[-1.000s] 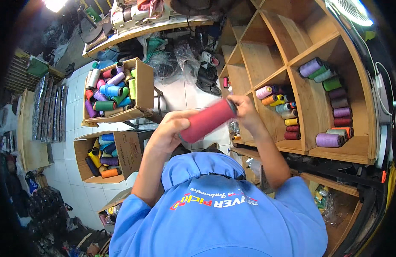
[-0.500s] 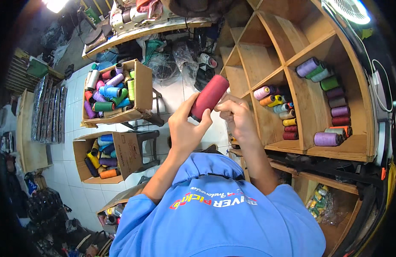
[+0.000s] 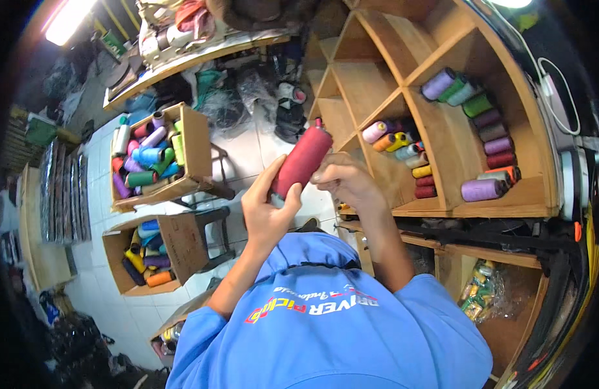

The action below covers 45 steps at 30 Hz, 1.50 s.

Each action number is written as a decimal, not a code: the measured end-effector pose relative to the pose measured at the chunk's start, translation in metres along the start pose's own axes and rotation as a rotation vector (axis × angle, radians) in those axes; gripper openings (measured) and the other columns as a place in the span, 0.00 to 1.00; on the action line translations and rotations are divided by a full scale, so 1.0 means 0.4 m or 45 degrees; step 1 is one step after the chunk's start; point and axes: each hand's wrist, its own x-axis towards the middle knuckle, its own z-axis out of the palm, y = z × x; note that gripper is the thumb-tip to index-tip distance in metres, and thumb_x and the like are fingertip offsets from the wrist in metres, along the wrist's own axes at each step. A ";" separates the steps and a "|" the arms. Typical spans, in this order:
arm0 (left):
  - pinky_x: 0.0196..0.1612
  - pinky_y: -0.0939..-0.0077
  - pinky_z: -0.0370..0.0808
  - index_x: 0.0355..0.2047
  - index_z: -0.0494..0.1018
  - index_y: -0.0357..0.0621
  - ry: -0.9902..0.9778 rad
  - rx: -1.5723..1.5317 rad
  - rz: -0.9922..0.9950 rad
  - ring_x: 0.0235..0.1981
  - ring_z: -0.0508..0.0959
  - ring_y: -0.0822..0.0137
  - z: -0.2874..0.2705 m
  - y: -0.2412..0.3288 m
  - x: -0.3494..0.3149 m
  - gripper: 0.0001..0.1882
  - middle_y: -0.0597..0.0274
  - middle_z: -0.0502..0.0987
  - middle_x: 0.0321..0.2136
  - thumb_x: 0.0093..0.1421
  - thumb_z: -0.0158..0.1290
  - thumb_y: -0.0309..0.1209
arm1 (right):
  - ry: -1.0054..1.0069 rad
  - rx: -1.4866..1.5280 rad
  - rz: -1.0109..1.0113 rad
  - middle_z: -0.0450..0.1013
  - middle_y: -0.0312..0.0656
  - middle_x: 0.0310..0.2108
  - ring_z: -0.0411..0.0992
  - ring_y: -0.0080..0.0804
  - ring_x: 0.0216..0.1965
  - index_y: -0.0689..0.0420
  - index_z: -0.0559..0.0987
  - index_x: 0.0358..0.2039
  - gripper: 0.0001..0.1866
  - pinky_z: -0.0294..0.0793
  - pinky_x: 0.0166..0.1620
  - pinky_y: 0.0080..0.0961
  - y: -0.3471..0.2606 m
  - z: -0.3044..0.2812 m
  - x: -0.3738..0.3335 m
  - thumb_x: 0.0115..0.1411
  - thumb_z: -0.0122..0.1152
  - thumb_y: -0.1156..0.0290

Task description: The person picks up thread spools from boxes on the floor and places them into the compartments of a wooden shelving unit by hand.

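Note:
A dark red cone of sewing thread (image 3: 302, 163) is tilted in front of me, its far end pointing up and to the right with a narrow tip showing. My left hand (image 3: 265, 206) is wrapped round its lower left side, thumb across the near end. Close to the cone's right side, my right hand (image 3: 352, 184) has its fingers pinched together. Whatever lies in that pinch, perhaps a thread end, is too small to make out.
On my right, a wooden cubby shelf (image 3: 442, 212) holds several thread cones lying in rows. Two cardboard boxes, the upper box (image 3: 197, 146) and the lower box (image 3: 186, 245), hold mixed cones at left. A bag of small spools (image 3: 482, 292) lies at lower right.
The cone has tipped so that its narrow far tip now shows. Both hands stay around it, a little lower and further left in the picture, and the whole view has shifted.

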 end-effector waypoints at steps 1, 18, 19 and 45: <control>0.44 0.76 0.70 0.48 0.68 0.30 -0.016 -0.061 -0.070 0.38 0.75 0.68 0.003 0.010 -0.002 0.25 0.49 0.75 0.38 0.48 0.56 0.24 | -0.041 0.025 -0.009 0.66 0.31 0.16 0.55 0.13 0.15 0.60 0.75 0.20 0.03 0.51 0.20 0.14 0.001 -0.014 0.000 0.46 0.59 0.75; 0.30 0.79 0.72 0.46 0.65 0.27 -0.729 -1.171 -0.740 0.30 0.75 0.67 0.221 0.013 0.075 0.26 0.54 0.74 0.32 0.57 0.48 0.40 | 0.372 -0.368 -0.618 0.72 0.41 0.41 0.70 0.27 0.43 0.64 0.71 0.48 0.21 0.67 0.49 0.25 -0.021 -0.161 -0.189 0.54 0.61 0.71; 0.31 0.79 0.72 0.46 0.65 0.28 -0.801 -1.234 -0.811 0.31 0.75 0.67 0.243 0.011 0.076 0.25 0.54 0.74 0.32 0.58 0.47 0.40 | 0.437 -0.386 -0.610 0.72 0.41 0.41 0.69 0.26 0.43 0.65 0.71 0.48 0.20 0.66 0.49 0.24 -0.029 -0.163 -0.212 0.54 0.60 0.72; 0.31 0.81 0.71 0.37 0.69 0.37 -0.930 -1.078 -1.051 0.31 0.78 0.71 0.545 -0.073 0.056 0.08 0.57 0.76 0.35 0.62 0.47 0.30 | 2.765 -1.578 -0.641 0.72 0.56 0.42 0.70 0.49 0.46 0.65 0.72 0.44 0.28 0.68 0.48 0.38 -0.437 -0.886 -0.239 0.48 0.63 0.59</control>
